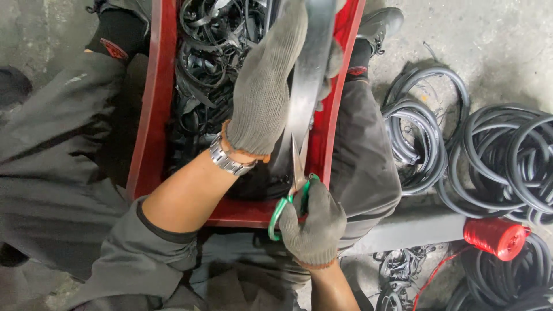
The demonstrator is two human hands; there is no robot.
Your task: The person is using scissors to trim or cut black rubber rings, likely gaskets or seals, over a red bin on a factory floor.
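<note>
My left hand (266,86), in a grey knit glove with a metal watch at the wrist, grips a wide strip of black rubber (308,75) and holds it up over a red bin (151,109). My right hand (315,222), also gloved, is closed on green-handled scissors (288,198). The scissor blades point upward and meet the lower end of the rubber strip. The bin sits between my knees and holds several cut black rubber bands (210,52).
Coils of black rubber hose (507,155) lie on the concrete floor at the right, with a smaller coil (417,132) nearer my leg. A red spool of string (494,237) rests by them. My grey trouser legs and black shoes flank the bin.
</note>
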